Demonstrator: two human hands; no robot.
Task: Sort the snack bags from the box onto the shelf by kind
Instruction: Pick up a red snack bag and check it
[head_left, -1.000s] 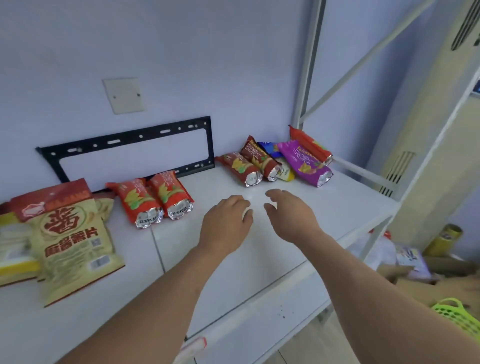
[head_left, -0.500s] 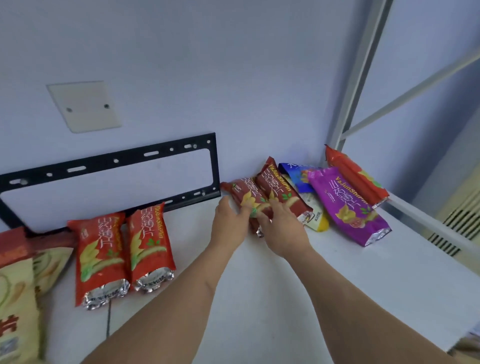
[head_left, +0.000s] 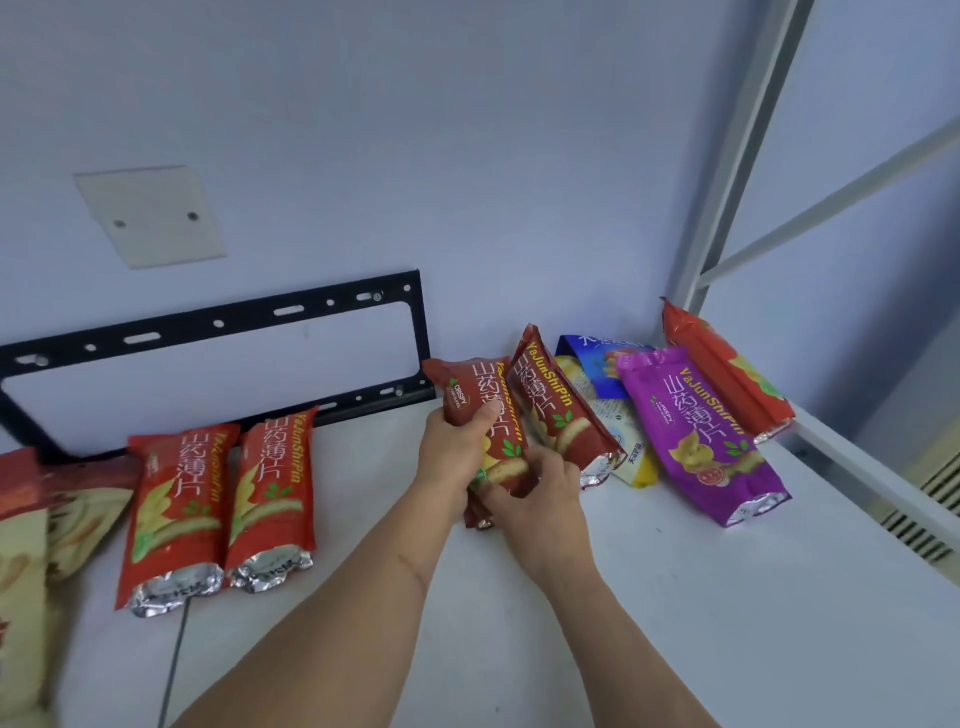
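Observation:
Both my hands hold one dark red snack bag (head_left: 480, 395) just above the white shelf (head_left: 727, 597). My left hand (head_left: 457, 457) grips its middle with the thumb across the front. My right hand (head_left: 535, 493) holds its lower end from the right. A second dark red bag (head_left: 558, 410) leans right beside it. Further right lie a blue and yellow bag (head_left: 605, 364), a purple bag (head_left: 696, 436) and an orange-red bag (head_left: 722, 369) against the shelf post. Two bright red bags (head_left: 176, 514) (head_left: 272, 493) lie side by side at the left.
A black metal bracket (head_left: 218, 332) is fixed to the wall behind the shelf, with a blank cover plate (head_left: 150, 215) above it. Larger cream and red bags (head_left: 36, 519) fill the far left. White frame bars (head_left: 753, 135) rise at the right corner.
The view has closed in on the shelf's back right. My hands, which reached over the bare shelf a second ago, have taken hold of the left dark red bag and lifted it.

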